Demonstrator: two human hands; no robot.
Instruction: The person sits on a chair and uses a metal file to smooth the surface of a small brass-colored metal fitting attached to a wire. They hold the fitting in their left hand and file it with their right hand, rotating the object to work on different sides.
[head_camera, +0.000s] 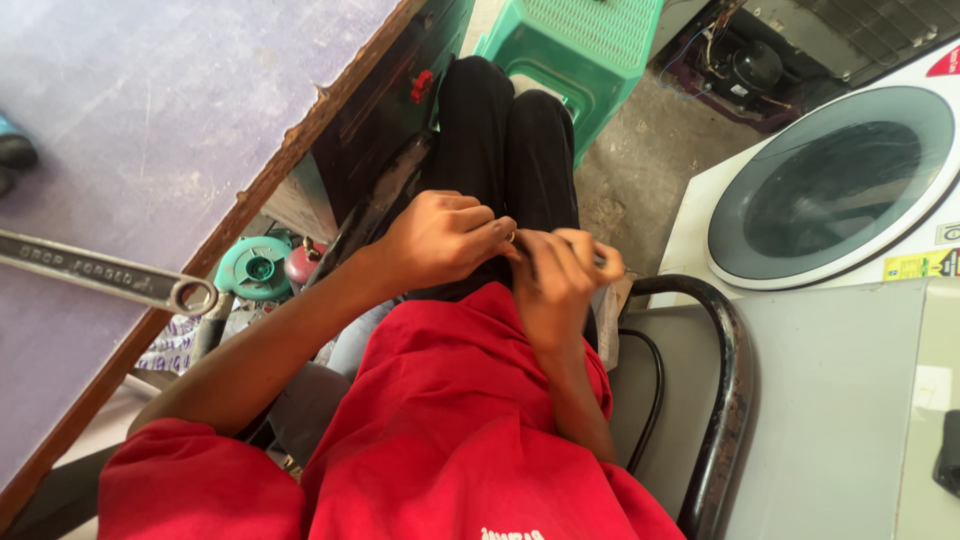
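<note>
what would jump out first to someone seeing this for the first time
At centre, the left hand and right hand meet over the lap, fingers pinching a small metal part too tiny to identify. A long wrench lies on the purple table at left, and a white washing machine with a round door fills the upper right.

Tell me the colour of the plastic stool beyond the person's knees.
The slatted plastic stool is green, seen best in the head view, just past the black-trousered knees.
</note>
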